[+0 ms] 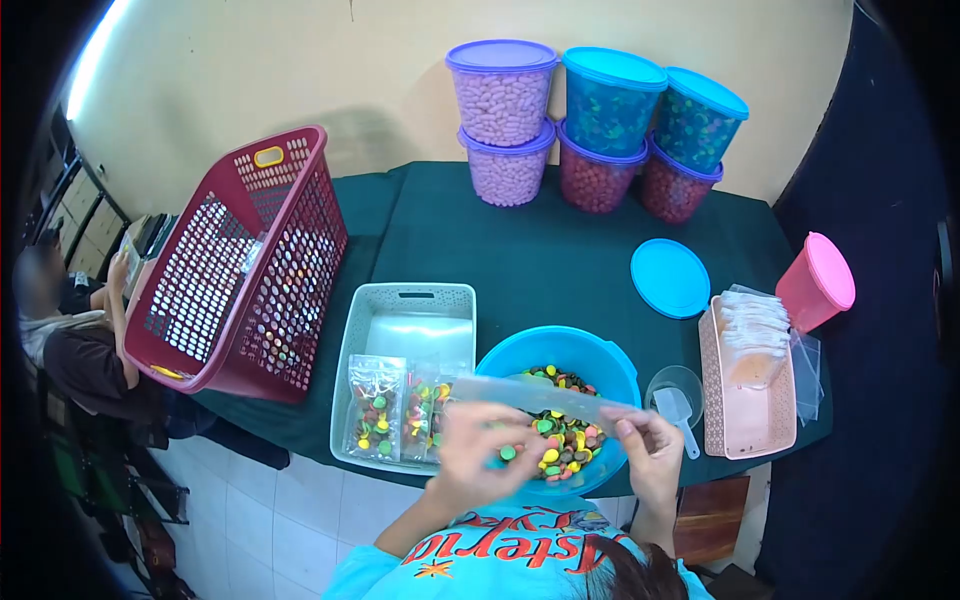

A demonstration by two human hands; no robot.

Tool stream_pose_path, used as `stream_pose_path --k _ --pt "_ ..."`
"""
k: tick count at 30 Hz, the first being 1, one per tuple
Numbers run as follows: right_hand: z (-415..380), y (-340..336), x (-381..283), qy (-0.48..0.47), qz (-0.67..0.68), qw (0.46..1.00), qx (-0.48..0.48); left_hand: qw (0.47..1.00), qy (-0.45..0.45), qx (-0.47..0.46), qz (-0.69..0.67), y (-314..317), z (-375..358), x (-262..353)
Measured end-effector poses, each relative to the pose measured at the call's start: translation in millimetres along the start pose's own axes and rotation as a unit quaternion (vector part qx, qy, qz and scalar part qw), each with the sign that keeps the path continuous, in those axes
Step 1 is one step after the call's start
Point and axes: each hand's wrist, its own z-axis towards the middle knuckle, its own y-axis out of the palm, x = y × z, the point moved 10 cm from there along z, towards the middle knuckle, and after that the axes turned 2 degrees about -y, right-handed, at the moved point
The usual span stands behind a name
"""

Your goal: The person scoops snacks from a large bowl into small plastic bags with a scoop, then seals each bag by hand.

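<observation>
A clear plastic zip bag [560,399] stretches between my hands, above the blue basin [610,372]. My right hand [652,455] pinches its right end between thumb and fingers. My left hand [478,455], slightly blurred, has curled fingers at the bag's left part and lower edge. Round, colourful candy-like pieces [570,450] in yellow, green, brown and pink fill the basin below. Beside my left hand is a pale tray [408,300] with filled zip bags [375,410] of the same pieces. Whether the held bag contains anything is hard to see.
A clear cup [660,380] with a white scoop [680,412] stands right of the basin. Beyond are a pink basket [755,435] of plastic bags, a blue lid [670,278] and a pink tub [808,285]. Stacked tubs [610,105] line the back; a maroon basket [245,270] and another person [90,355] are left.
</observation>
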Motion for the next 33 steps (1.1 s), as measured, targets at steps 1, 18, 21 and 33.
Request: stream_pose_path --k 1,18,21,33 --pt "3 0 -2 0.002 -0.003 1.000 -0.005 0.995 -0.039 0.086 0.039 -22 -7 -14" --pt "13 15 29 0.121 -0.039 0.979 -0.160 0.898 -0.390 0.058 -0.193 -26 -78 -93" --pt "13 18 25 0.115 -0.021 0.977 -0.181 0.900 -0.381 0.059 -0.203 -28 -75 -93" --pt "6 30 14 0.066 -0.094 0.982 -0.151 0.979 0.027 -0.158 0.128 30 -8 20"
